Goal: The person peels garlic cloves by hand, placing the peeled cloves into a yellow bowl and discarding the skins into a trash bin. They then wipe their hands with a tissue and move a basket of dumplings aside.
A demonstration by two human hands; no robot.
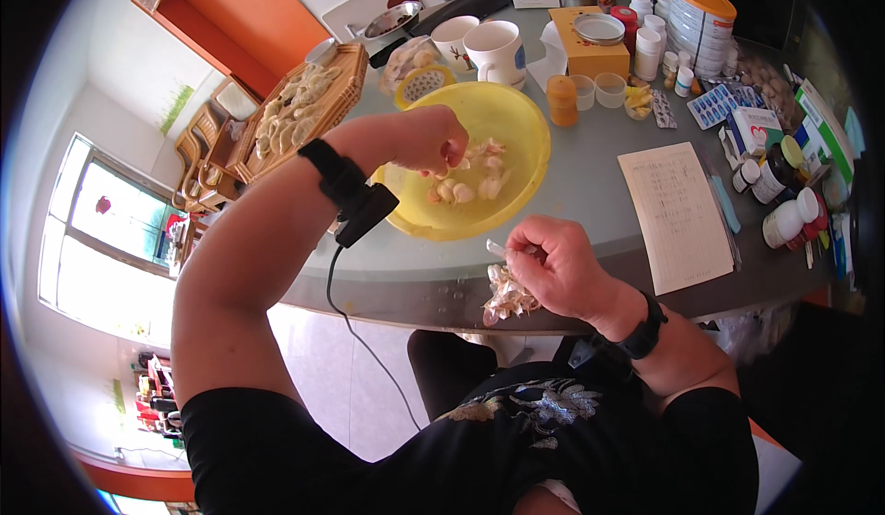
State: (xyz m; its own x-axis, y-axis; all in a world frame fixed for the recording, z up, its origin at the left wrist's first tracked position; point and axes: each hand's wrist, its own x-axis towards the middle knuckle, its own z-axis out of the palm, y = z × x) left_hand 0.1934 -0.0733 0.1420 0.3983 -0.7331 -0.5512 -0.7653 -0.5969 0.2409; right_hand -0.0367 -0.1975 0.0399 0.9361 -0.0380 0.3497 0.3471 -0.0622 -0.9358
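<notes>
My left hand is over the left part of a yellow plastic basin, its fingers curled at the garlic; whether it grips a clove is hidden. Garlic cloves lie in the basin, some with skin on. Nearer the table's front edge, my right hand pinches a pale piece of garlic skin between thumb and finger. Just below and left of that hand, a pile of dry garlic skins rests on the table.
Two mugs and a yellow grater stand behind the basin. Dumplings lie on a woven tray at the left. A written sheet lies at right, beside medicine bottles. A cable hangs from my left wrist.
</notes>
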